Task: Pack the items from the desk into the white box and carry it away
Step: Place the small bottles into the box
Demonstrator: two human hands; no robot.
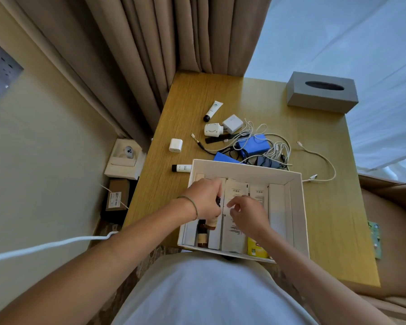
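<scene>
The white box (298, 207) sits at the desk's near edge, holding flat white packets, a yellow packet (256, 248) and a brown bottle (202, 235). Both hands are inside it. My left hand (204, 200) is closed around a small cream tube with a dark cap, held over the left slot. My right hand (247, 213) pinches a white packet (234, 231) in the middle. Behind the box lie a white tube (213, 110), two white chargers (223, 127), a small white adapter (175, 145), blue power banks (252, 144), tangled cables (274, 148) and a small bottle (181, 168).
A grey tissue box (322, 91) stands at the desk's back right corner. Brown curtains (150, 55) hang behind the desk, with a white bed to the right. A wall socket (0, 73), a white cable (45, 247) and boxes on the floor are at the left.
</scene>
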